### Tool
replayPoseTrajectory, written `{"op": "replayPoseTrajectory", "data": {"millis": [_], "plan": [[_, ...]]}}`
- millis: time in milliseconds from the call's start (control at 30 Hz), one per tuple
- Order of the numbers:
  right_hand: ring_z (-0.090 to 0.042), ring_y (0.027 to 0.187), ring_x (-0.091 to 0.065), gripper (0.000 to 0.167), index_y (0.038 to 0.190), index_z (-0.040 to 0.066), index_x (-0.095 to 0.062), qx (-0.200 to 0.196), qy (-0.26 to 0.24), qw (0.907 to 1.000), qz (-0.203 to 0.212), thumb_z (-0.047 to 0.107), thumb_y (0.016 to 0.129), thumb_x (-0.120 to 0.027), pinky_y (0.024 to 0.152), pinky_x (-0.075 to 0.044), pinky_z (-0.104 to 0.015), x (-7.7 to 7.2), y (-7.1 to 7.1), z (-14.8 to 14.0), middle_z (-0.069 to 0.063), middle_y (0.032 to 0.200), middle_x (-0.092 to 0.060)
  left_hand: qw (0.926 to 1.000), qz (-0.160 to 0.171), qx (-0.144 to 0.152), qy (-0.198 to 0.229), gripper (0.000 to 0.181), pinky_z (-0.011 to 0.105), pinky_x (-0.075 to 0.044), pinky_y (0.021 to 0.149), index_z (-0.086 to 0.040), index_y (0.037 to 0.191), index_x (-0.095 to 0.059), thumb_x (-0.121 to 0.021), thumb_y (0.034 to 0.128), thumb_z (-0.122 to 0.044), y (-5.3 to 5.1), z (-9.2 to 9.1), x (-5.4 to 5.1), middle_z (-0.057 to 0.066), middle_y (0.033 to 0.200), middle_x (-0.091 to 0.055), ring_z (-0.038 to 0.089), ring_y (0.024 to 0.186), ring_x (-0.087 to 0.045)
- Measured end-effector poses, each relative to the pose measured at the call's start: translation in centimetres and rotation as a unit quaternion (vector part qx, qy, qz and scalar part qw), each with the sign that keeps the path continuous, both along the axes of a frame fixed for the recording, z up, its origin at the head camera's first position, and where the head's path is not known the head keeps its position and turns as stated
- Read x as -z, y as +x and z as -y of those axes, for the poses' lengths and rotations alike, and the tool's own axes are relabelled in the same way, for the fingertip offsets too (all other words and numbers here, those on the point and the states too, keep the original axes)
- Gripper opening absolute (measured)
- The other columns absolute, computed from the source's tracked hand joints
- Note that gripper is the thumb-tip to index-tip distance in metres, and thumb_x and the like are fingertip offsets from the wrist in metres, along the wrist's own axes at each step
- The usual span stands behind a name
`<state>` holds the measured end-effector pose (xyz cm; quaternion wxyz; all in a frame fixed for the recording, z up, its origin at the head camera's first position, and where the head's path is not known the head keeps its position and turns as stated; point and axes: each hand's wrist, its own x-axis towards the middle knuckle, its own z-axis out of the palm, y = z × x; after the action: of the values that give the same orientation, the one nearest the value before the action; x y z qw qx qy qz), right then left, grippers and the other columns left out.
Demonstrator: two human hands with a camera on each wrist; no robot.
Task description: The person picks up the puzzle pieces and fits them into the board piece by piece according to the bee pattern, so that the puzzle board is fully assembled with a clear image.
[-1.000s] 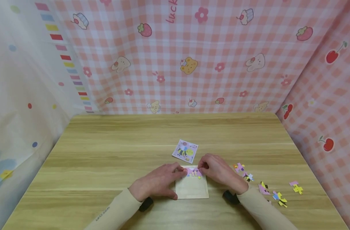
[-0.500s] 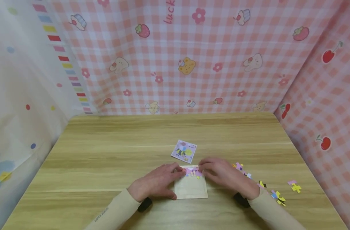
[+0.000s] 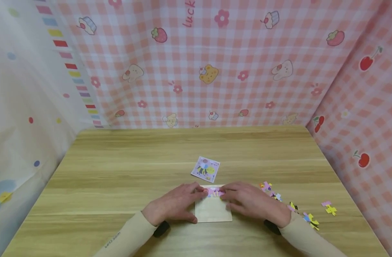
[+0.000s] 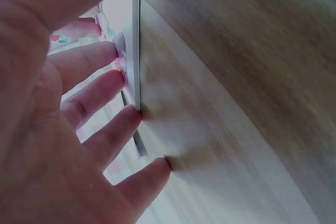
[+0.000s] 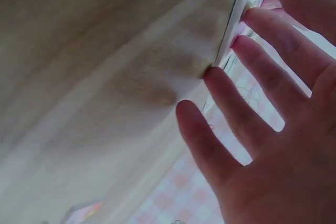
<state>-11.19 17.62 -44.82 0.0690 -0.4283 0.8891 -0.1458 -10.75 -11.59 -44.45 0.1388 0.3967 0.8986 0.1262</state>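
Observation:
A shallow square wooden puzzle tray (image 3: 213,212) lies in front of me, with joined pink jigsaw pieces (image 3: 212,192) along its far edge. My left hand (image 3: 173,201) rests at the tray's left side, its fingertips on the pieces and thumb by the near left corner. From the right, my right hand (image 3: 253,200) reaches over the tray, fingertips touching the right end of the pieces. In the left wrist view the fingers (image 4: 107,140) are spread, some against the tray's edge. Extended fingers (image 5: 236,108) touch the tray's other side in the right wrist view.
A small bee picture card (image 3: 206,169) lies just beyond the tray. Loose jigsaw pieces (image 3: 311,220) are scattered to the right, partly behind my right forearm. Another yellow and pink group (image 3: 330,208) sits farther right. Checked cloth (image 3: 189,53) hangs behind the wooden table (image 3: 125,153).
My right hand has gone from pinching at the tray's far right corner to lying flatter, fingers extended over the pieces' right end. The left hand has stayed in place.

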Motion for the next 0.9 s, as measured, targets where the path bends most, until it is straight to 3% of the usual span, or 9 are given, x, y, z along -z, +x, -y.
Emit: {"op": "replayPoseTrajectory", "data": {"millis": [300,433,533,667,767,900], "plan": [[-0.025,0.127,-0.059,0.029,0.124,0.01,-0.074,0.002,0.023,0.9996,-0.018,0.025,0.098,-0.071,0.106,-0.051,-0.045,-0.5,-0.1,0.7,-0.004,0.137,-0.063,0.9992,-0.032,0.017,-0.015,0.081,0.038,-0.043,0.115,-0.007,0.152,-0.052,-0.084,0.0861,-0.042,0.2,0.2,0.1,0.003,0.152,-0.05,0.018,0.133,-0.052],[-0.027,0.127,-0.058,0.03,0.122,0.011,-0.073,0.016,0.025,0.9995,-0.007,0.025,0.096,-0.073,0.105,-0.052,-0.047,-0.5,0.1,0.7,-0.004,0.138,-0.063,0.9989,-0.037,0.021,-0.021,0.077,0.044,-0.04,0.118,-0.007,0.15,-0.053,-0.079,0.0898,-0.046,0.5,0.5,0.3,0.004,0.158,-0.046,0.024,0.145,-0.044],[-0.027,0.127,-0.058,0.031,0.122,0.012,-0.073,0.022,0.025,0.9995,-0.001,0.025,0.094,-0.075,0.105,-0.052,-0.047,-0.5,0.2,0.7,-0.004,0.139,-0.062,0.9997,-0.024,0.004,-0.005,0.082,0.042,-0.038,0.119,-0.007,0.153,-0.05,-0.079,0.0891,-0.049,0.5,0.9,0.5,0.007,0.162,-0.041,0.027,0.148,-0.04],[-0.027,0.125,-0.059,0.029,0.12,0.012,-0.073,0.023,0.022,0.9995,0.007,0.024,0.094,-0.075,0.104,-0.052,-0.047,-0.6,0.1,0.8,-0.003,0.137,-0.062,0.999,-0.001,-0.042,0.016,0.097,0.04,-0.039,0.119,-0.004,0.156,-0.042,-0.082,0.084,-0.055,0.4,1.1,0.8,0.012,0.163,-0.038,0.026,0.146,-0.043],[-0.027,0.124,-0.059,0.028,0.119,0.012,-0.074,0.025,0.018,0.9994,0.017,0.024,0.094,-0.075,0.104,-0.052,-0.047,-0.7,0.0,0.8,-0.003,0.136,-0.063,0.9976,0.005,-0.068,0.009,0.105,0.043,-0.039,0.119,-0.001,0.155,-0.041,-0.083,0.0798,-0.06,0.3,1.1,1.0,0.013,0.162,-0.039,0.028,0.145,-0.043],[-0.028,0.125,-0.058,0.027,0.118,0.012,-0.075,0.024,0.006,0.9992,0.032,0.025,0.094,-0.074,0.105,-0.05,-0.049,-0.7,-0.2,0.7,-0.003,0.137,-0.063,0.9967,0.001,-0.081,-0.005,0.108,0.044,-0.038,0.119,-0.001,0.154,-0.044,-0.084,0.0761,-0.064,0.2,1.1,1.1,0.013,0.161,-0.041,0.028,0.146,-0.042]]}}
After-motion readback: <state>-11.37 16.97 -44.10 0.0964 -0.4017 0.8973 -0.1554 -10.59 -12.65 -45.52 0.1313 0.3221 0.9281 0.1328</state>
